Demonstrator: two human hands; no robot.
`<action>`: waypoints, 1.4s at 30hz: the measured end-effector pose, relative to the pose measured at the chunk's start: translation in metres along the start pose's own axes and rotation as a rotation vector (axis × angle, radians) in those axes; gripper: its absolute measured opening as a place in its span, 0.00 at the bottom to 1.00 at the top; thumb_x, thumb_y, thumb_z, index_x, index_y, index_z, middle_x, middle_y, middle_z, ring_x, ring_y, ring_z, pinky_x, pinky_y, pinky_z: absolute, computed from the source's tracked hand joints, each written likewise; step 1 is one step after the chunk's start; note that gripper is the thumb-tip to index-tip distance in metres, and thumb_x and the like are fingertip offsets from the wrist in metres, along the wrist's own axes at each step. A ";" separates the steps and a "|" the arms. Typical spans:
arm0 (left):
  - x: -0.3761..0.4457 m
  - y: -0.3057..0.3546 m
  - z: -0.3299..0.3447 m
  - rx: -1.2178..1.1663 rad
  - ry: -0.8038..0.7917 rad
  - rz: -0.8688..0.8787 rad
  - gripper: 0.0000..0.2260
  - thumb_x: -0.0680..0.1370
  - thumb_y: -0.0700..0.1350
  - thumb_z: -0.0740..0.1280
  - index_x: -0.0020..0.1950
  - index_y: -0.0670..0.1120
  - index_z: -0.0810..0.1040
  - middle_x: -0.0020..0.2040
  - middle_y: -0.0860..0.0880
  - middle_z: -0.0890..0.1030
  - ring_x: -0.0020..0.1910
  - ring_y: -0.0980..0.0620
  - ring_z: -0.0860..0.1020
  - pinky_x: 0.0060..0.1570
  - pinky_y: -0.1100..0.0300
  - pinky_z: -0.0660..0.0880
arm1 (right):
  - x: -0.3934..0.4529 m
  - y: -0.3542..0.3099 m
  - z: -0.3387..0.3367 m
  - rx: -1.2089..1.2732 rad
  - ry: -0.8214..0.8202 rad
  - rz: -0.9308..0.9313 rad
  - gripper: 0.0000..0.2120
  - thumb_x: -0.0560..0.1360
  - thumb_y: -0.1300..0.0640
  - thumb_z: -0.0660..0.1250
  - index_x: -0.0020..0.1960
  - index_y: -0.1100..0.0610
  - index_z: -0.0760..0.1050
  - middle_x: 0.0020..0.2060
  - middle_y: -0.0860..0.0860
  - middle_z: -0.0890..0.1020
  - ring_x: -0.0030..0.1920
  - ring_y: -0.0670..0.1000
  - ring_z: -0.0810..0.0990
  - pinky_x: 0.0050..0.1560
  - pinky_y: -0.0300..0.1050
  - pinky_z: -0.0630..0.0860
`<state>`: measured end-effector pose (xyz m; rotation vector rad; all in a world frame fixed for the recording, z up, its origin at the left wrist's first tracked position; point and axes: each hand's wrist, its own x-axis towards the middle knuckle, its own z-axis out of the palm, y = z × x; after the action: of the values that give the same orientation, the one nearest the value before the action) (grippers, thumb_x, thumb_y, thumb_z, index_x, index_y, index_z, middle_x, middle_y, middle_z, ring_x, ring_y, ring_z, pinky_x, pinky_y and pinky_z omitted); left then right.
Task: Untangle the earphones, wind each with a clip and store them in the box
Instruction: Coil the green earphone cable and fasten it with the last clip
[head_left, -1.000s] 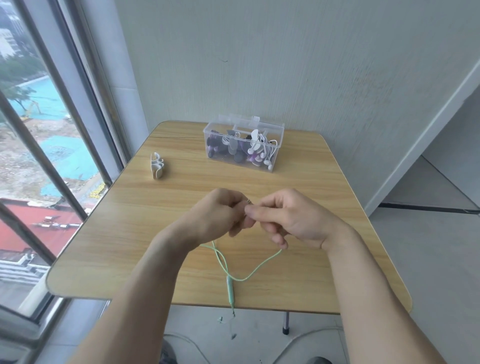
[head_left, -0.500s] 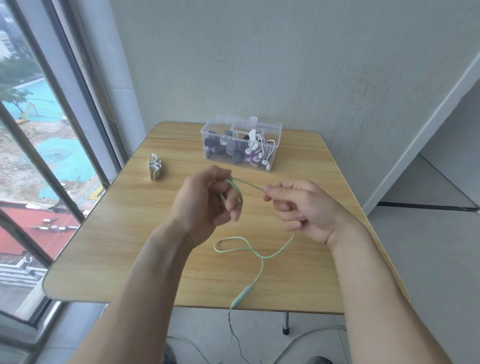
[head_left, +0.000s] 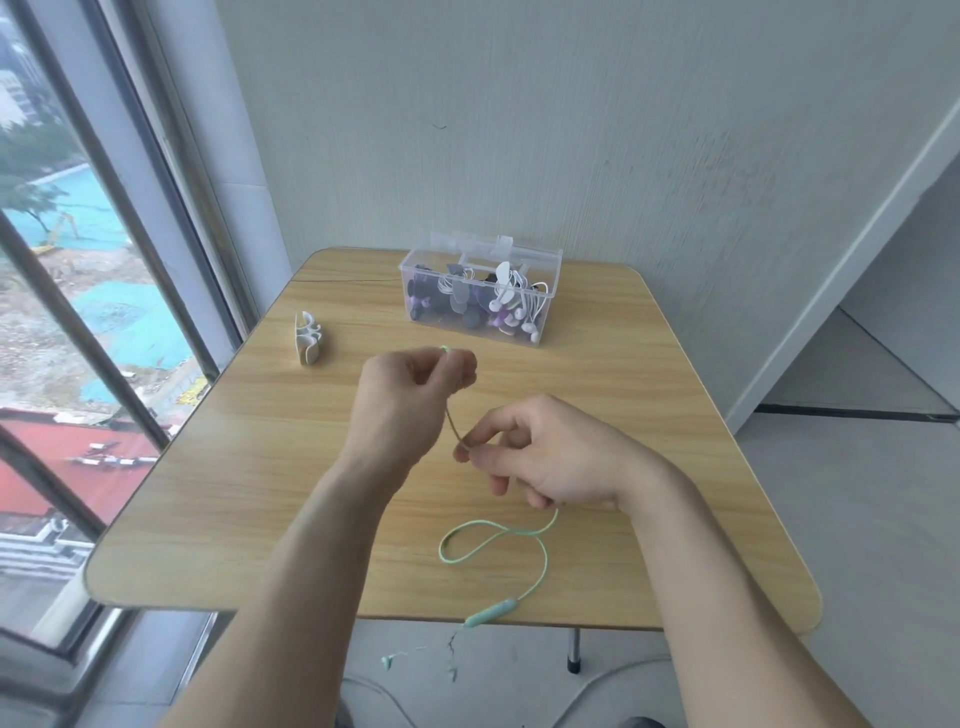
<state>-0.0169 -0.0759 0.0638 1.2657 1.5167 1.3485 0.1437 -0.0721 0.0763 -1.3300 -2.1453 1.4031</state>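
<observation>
Two bare forearms enter from the bottom of the frame, no sleeves visible anywhere up to the frame edge. Left hand (head_left: 410, 400) and right hand (head_left: 545, 457) are bare: no gloves, rings, watch or wristband seen. Nails short and unpainted where visible. Nothing else of the person's body or clothing shows clearly.

Bright, even daylight from the window (head_left: 78, 312) at left. Soft, faint shadows on the table (head_left: 260, 467). No harsh glare. Strong wide-angle bending at frame edges. Slight motion blur on the fingers (head_left: 457, 364); background acceptably sharp.
</observation>
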 end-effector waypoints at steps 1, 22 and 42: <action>0.000 -0.003 0.000 0.108 -0.013 0.025 0.09 0.81 0.43 0.66 0.47 0.43 0.85 0.42 0.51 0.86 0.37 0.58 0.84 0.33 0.69 0.75 | -0.001 -0.002 0.000 -0.004 -0.006 -0.019 0.06 0.79 0.52 0.68 0.53 0.52 0.81 0.33 0.48 0.81 0.25 0.48 0.71 0.29 0.38 0.68; -0.001 0.016 0.003 -0.746 -0.346 -0.340 0.22 0.82 0.46 0.56 0.27 0.52 0.64 0.24 0.54 0.57 0.22 0.55 0.52 0.25 0.61 0.47 | 0.004 0.026 -0.028 0.255 0.389 -0.138 0.11 0.77 0.49 0.71 0.42 0.56 0.83 0.30 0.47 0.75 0.25 0.46 0.64 0.28 0.37 0.64; -0.011 0.006 0.020 0.147 -0.392 0.056 0.19 0.85 0.44 0.57 0.34 0.46 0.72 0.25 0.55 0.72 0.25 0.58 0.67 0.31 0.65 0.64 | -0.008 0.012 -0.031 0.470 0.190 -0.142 0.08 0.79 0.60 0.66 0.44 0.63 0.81 0.29 0.56 0.79 0.35 0.56 0.79 0.41 0.44 0.76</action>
<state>0.0062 -0.0811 0.0654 1.5689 1.3284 0.9621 0.1745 -0.0583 0.0839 -1.0587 -1.6199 1.5284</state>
